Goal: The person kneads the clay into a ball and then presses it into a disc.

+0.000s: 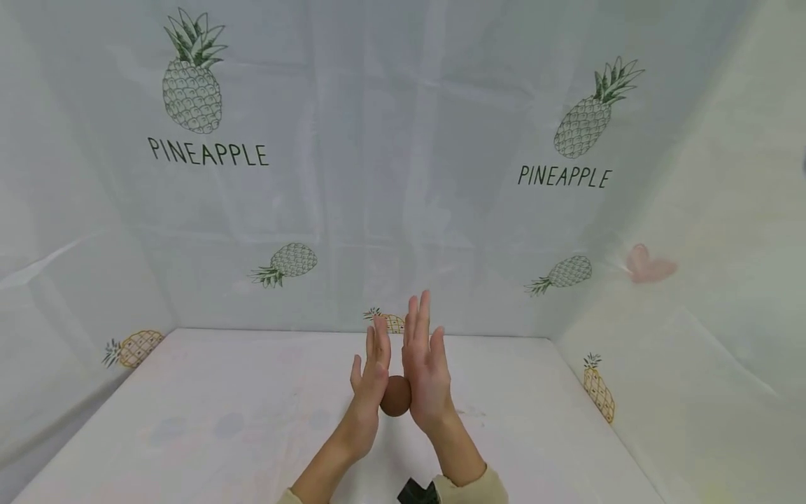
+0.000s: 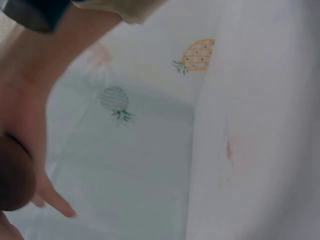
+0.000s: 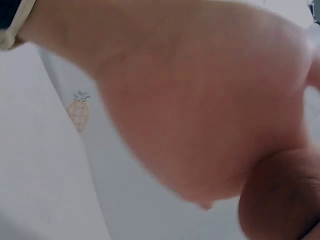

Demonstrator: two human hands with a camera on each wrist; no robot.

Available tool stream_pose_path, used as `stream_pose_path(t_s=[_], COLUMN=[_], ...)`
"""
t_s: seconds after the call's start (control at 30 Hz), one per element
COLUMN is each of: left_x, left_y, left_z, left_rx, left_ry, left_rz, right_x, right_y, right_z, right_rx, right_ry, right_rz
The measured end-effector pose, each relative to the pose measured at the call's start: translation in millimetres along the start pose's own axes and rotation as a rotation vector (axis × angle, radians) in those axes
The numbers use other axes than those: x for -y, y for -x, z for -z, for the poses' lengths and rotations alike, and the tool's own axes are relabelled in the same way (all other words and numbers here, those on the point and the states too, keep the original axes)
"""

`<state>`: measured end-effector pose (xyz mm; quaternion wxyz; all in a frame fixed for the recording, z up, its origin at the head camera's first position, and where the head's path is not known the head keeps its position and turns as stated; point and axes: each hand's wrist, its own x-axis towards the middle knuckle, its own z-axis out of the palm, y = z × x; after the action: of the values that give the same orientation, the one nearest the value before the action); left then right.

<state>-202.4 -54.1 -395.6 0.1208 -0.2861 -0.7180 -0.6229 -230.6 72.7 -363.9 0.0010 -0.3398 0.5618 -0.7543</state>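
Observation:
A smooth brown ball (image 1: 395, 396), which looks like clay or dough, sits between my two palms above the table. My left hand (image 1: 370, 395) touches it from the left, its fingers straight and pointing up and away. On the other side my right hand (image 1: 429, 381) presses flat against the ball, fingers also extended. In the left wrist view part of the brown ball (image 2: 15, 172) shows at the left edge, against a palm. The right wrist view has the ball (image 3: 275, 195) at the lower right, below a large, close palm.
Under the hands lies a white table surface (image 1: 252, 392) with faint coloured smudges. Pale sheeting (image 1: 390, 175) printed with pineapples hangs behind it and along both sides. A dark strap or device (image 1: 418, 491) is at the right sleeve (image 1: 475, 488).

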Motion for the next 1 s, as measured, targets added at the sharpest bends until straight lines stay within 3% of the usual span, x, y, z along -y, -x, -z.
stream_pose_path(t_s=[0.17,0.27,0.43,0.6,0.73,1.0], left_x=[-10.6,-13.8,-10.6,-2.2,2.3,-0.7], left_y=[1.4,1.6,-2.5,-8.2,-7.3,-2.0], left_z=[4.2,11.5,25.0,25.9,17.4,2.8], left_rx=[-0.032,-0.079,-0.13,-0.136,-0.1,-0.008], left_ry=[-0.066,-0.1,-0.052,-0.041,-0.041,-0.013], left_rz=[-0.131,-0.156,-0.076,-0.002,0.034,0.017], right_x=[-16,-21,-15,0,8,7], right_y=[-3,-3,2,5,7,2], right_z=[-5,-12,-25,-27,-21,-3], right_rx=[0.06,0.107,0.129,0.1,0.057,0.002], right_ry=[-0.039,-0.051,-0.036,-0.034,-0.032,-0.039], right_rz=[-0.082,-0.14,-0.168,-0.103,-0.074,-0.053])
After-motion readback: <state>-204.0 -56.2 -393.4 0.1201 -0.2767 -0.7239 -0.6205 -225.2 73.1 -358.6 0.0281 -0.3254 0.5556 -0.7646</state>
